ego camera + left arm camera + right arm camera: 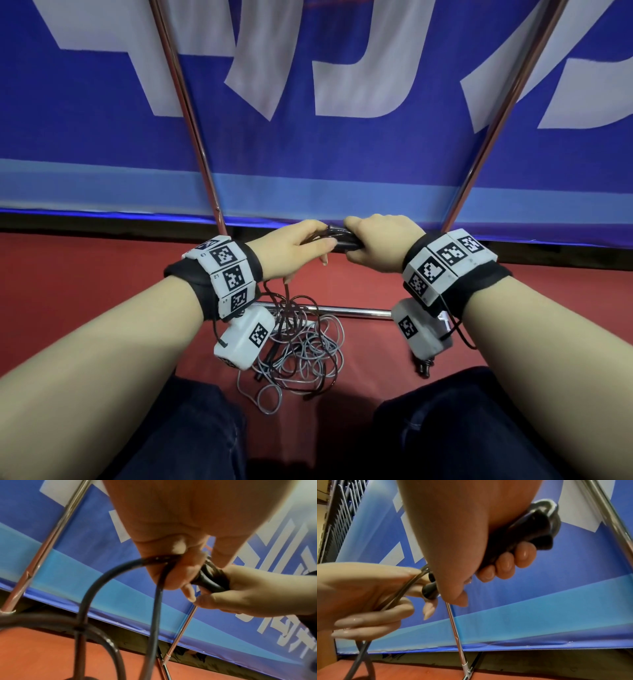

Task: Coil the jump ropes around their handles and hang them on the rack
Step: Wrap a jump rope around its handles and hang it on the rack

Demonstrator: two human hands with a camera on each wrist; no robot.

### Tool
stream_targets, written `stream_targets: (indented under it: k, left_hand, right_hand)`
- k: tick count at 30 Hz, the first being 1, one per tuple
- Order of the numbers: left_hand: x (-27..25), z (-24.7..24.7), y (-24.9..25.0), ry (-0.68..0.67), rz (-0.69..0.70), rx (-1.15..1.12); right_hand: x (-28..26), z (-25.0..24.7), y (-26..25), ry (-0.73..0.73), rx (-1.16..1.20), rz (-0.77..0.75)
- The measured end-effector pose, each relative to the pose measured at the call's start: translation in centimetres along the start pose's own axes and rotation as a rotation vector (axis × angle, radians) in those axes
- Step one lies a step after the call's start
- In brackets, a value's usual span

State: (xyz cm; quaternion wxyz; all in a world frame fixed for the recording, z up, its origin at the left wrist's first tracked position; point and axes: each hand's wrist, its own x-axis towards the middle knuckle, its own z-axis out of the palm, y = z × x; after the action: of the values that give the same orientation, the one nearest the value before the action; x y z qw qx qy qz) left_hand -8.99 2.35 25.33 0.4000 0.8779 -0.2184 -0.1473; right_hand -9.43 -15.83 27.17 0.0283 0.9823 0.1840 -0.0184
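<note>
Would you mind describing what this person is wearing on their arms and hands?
Both forearms are bare, without sleeves, and the hands are ungloved. The left wrist and the right wrist each carry a black fabric strap bearing a row of white blocks printed with black square-pattern markers. Under each hangs a white boxy camera unit, left and right, with thin black cables.

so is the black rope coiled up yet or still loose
Mostly loose: the black rope trails from the left hand into a tangle on the floor.

Rack [187, 102] shiny metal; handles [518, 539] smooth black plastic; rope [96, 585] glossy.
</note>
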Motion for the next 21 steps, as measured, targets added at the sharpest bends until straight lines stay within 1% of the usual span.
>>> stream_targets:
  k: [2, 4, 6, 9, 12, 13, 15, 17, 21]
  left_hand:
    - [0.1, 0.2, 0.3, 0.037, -0.015, -0.026]
    - [0.4, 0.5, 0.4, 0.063, -0.008, 0.012]
    - [0.6, 0.7, 0.3, 0.083, -0.004, -0.013]
    - [0.8, 0.5, 0.3, 0.119, -0.008, -0.123]
    - [0.8, 0.4, 0.5, 0.126, 0.011, -0.142]
    - [0.7, 0.4, 0.6, 0.124, 0.011, -0.139]
    - [0.7, 0.5, 0.6, 0.114, 0.011, -0.147]
    - [0.6, 0.4, 0.6, 0.103, 0.000, -0.158]
    - [0.5, 0.3, 0.8, 0.077, -0.029, -0.216]
  right_hand:
    - [0.1, 0.0, -0.3, -0.001, -0.006, -0.017]
    - [0.2, 0.0, -0.7, -0.012, -0.010, -0.038]
    - [0.3, 0.2, -1.1, -0.010, 0.014, -0.054]
    - [0.5, 0.3, -1.1, 0.025, 0.093, -0.021]
    - [0.5, 0.0, -0.8, 0.053, 0.150, 0.019]
    - [0.5, -0.1, -0.7, 0.058, 0.133, 0.035]
    - [0.3, -0.3, -0.6, 0.087, 0.022, 0.052]
    - [0.2, -0.3, -0.7, 0.113, -0.054, 0.049]
    - [0.0, -0.3, -0.7, 0.109, -0.014, 0.020]
